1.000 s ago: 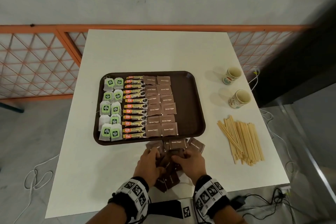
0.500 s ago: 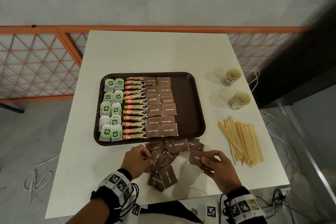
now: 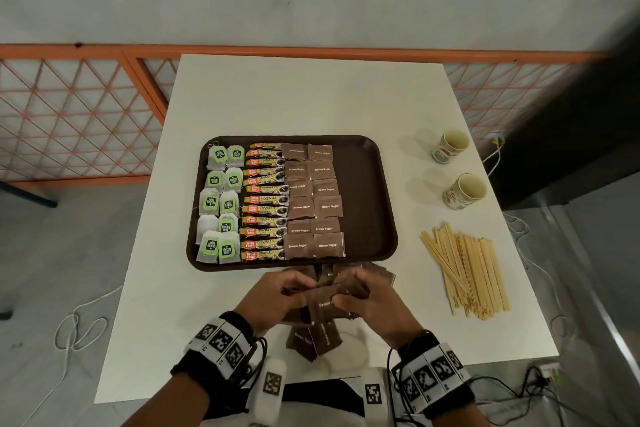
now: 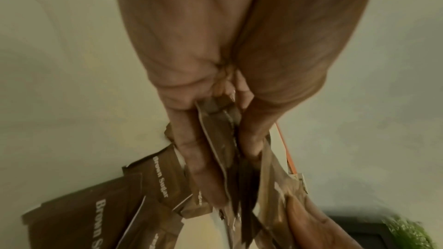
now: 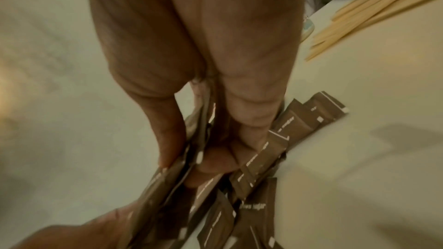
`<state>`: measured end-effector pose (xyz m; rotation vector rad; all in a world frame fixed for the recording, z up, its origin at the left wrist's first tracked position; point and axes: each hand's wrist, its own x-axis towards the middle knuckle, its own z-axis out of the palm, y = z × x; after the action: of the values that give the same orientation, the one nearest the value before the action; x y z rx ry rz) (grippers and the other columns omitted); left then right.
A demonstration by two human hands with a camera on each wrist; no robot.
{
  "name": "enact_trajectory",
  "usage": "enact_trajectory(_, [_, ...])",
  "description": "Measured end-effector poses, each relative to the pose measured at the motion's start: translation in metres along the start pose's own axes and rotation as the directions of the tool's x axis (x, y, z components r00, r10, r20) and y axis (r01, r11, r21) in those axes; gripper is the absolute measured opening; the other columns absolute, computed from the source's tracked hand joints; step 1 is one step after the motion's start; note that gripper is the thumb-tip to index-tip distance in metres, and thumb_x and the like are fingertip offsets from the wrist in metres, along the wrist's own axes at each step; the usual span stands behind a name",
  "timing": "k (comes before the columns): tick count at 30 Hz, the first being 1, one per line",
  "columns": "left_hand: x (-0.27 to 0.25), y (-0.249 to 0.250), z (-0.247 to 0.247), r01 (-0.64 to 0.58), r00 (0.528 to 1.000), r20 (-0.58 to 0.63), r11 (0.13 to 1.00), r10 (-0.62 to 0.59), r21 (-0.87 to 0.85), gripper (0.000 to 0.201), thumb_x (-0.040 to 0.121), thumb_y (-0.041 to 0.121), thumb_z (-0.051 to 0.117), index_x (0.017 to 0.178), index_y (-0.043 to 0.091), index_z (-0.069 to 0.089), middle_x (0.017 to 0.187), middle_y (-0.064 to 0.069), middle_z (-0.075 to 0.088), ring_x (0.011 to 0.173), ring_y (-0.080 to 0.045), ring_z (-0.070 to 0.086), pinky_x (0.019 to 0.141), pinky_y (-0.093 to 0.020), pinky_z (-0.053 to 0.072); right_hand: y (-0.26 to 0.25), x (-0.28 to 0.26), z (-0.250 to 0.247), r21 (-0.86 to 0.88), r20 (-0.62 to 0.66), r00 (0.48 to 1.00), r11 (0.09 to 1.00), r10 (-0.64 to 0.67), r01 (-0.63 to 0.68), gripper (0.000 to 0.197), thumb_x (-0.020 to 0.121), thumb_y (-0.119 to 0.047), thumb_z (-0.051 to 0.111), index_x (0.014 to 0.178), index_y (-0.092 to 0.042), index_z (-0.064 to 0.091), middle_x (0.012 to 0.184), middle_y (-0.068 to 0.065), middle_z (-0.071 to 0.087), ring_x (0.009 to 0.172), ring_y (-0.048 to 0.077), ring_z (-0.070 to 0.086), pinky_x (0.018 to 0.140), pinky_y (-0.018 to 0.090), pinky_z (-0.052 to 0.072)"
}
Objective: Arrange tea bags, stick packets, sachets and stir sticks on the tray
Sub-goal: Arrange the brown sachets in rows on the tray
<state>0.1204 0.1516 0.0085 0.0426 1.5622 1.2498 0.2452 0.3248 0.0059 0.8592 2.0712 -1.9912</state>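
A dark brown tray (image 3: 367,184) holds green-tagged tea bags (image 3: 219,205) on its left, a column of stick packets (image 3: 265,199) and two columns of brown sugar sachets (image 3: 313,198); its right part is bare. Just in front of the tray my left hand (image 3: 277,298) and right hand (image 3: 372,302) meet over a loose pile of sachets. Both pinch a small stack of brown sugar sachets (image 3: 323,303) (image 4: 218,139) (image 5: 191,150) between thumb and fingers. More sachets (image 3: 317,340) lie on the table beneath. Wooden stir sticks (image 3: 465,269) lie in a heap to the right.
Two paper cups (image 3: 450,146) (image 3: 464,191) stand at the table's right edge behind the sticks. The white table (image 3: 304,97) ends close to my wrists. An orange lattice fence (image 3: 76,118) runs behind, and cables (image 3: 76,329) lie on the floor.
Half a second ago my hands were apart, the right one holding a sachet off to the right. They have come together again and now hold a stack of sachets between them.
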Motion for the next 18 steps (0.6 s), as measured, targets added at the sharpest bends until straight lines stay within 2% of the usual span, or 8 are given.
enact_trajectory(2, [0.001, 0.0, -0.003, -0.003, 0.999, -0.047, 0.999, 0.001, -0.04, 0.018, 0.093, -0.002, 0.057, 0.105, 0.007, 0.067, 0.113, -0.016, 0.065, 0.099, -0.034, 0.067, 0.073, -0.047, 0.061, 0.003, 0.0, -0.005, 0.05, -0.039, 0.999, 0.999, 0.021, -0.019, 0.025, 0.081, -0.001, 0.073, 0.103, -0.012, 0.068, 0.101, 0.009, 0.072, 0.097, 0.028, 0.07, 0.079, 0.041, 0.061])
enact_trajectory(4, [-0.002, 0.001, -0.001, 0.003, 0.994, -0.111, 0.996, -0.012, -0.087, 0.018, 0.099, 0.006, 0.05, 0.106, 0.011, 0.066, 0.116, -0.016, 0.063, 0.104, -0.034, 0.063, 0.075, -0.05, 0.061, 0.007, -0.001, -0.005, 0.168, 0.016, 0.998, 0.984, 0.055, -0.057, 0.029, 0.081, -0.004, 0.074, 0.108, -0.01, 0.068, 0.109, 0.015, 0.071, 0.104, 0.034, 0.068, 0.087, 0.052, 0.058])
enact_trajectory(6, [-0.006, 0.004, 0.007, 0.062, 0.993, -0.091, 0.978, -0.082, -0.198, 0.023, 0.102, 0.022, 0.047, 0.11, 0.011, 0.065, 0.118, -0.018, 0.063, 0.104, -0.033, 0.063, 0.071, -0.047, 0.059, 0.007, -0.003, 0.004, 0.244, 0.106, 0.992, 0.965, 0.067, -0.091, 0.029, 0.079, -0.01, 0.075, 0.108, -0.008, 0.069, 0.11, 0.018, 0.071, 0.105, 0.037, 0.068, 0.091, 0.053, 0.056])
enact_trajectory(9, [-0.011, 0.005, 0.017, 0.152, 0.988, 0.064, 0.913, -0.138, -0.38, 0.039, 0.097, 0.039, 0.051, 0.114, 0.007, 0.067, 0.11, -0.02, 0.07, 0.094, -0.033, 0.069, 0.071, -0.045, 0.06, 0.001, 0.001, 0.022, 0.082, 0.037, 0.999, 0.996, 0.036, -0.039, 0.025, 0.077, -0.016, 0.077, 0.101, -0.013, 0.071, 0.102, 0.009, 0.073, 0.099, 0.027, 0.07, 0.088, 0.046, 0.058])
enact_trajectory(11, [-0.014, 0.006, 0.017, 0.129, 0.99, 0.104, 0.898, -0.093, -0.421, 0.029, 0.091, 0.025, 0.059, 0.114, 0.008, 0.068, 0.11, -0.02, 0.07, 0.093, -0.032, 0.07, 0.076, -0.047, 0.06, -0.006, 0.004, 0.029, -0.049, -0.059, 0.998, 0.999, 0.018, -0.021, 0.025, 0.077, -0.014, 0.079, 0.099, -0.018, 0.069, 0.096, -0.003, 0.073, 0.091, 0.011, 0.07, 0.082, 0.031, 0.059])
enact_trajectory(14, [-0.015, 0.004, 0.006, 0.106, 0.989, 0.145, 0.875, -0.042, -0.472, 0.038, 0.086, -0.003, 0.059, 0.12, 0.012, 0.066, 0.121, -0.022, 0.066, 0.106, -0.039, 0.067, 0.084, -0.052, 0.058, -0.014, 0.006, 0.032, -0.041, -0.114, 0.993, 0.999, 0.002, -0.007, 0.02, 0.077, -0.012, 0.079, 0.092, -0.018, 0.068, 0.085, -0.004, 0.073, 0.075, 0.006, 0.068, 0.065, 0.021, 0.052])
enact_trajectory(16, [-0.016, 0.002, -0.001, 0.088, 0.98, 0.2, 0.883, 0.007, -0.462, 0.045, 0.088, -0.011, 0.054, 0.126, 0.012, 0.063, 0.125, -0.026, 0.063, 0.112, -0.044, 0.063, 0.087, -0.056, 0.056, -0.019, 0.006, 0.033, 0.06, -0.102, 0.994, 0.998, 0.04, -0.034, 0.014, 0.08, -0.012, 0.078, 0.091, -0.012, 0.069, 0.082, 0.004, 0.073, 0.071, 0.013, 0.067, 0.061, 0.025, 0.053])
enact_trajectory(18, [-0.018, 0.0, -0.007, 0.068, 0.977, 0.21, 0.908, 0.023, -0.414, 0.045, 0.089, -0.01, 0.054, 0.128, 0.013, 0.06, 0.127, -0.029, 0.06, 0.114, -0.047, 0.061, 0.089, -0.059, 0.053, -0.025, 0.006, 0.035, 0.188, -0.063, 0.995, 0.98, 0.077, -0.064, 0.012, 0.085, -0.012, 0.074, 0.095, -0.006, 0.07, 0.087, 0.016, 0.072, 0.074, 0.024, 0.069, 0.065, 0.038, 0.059])
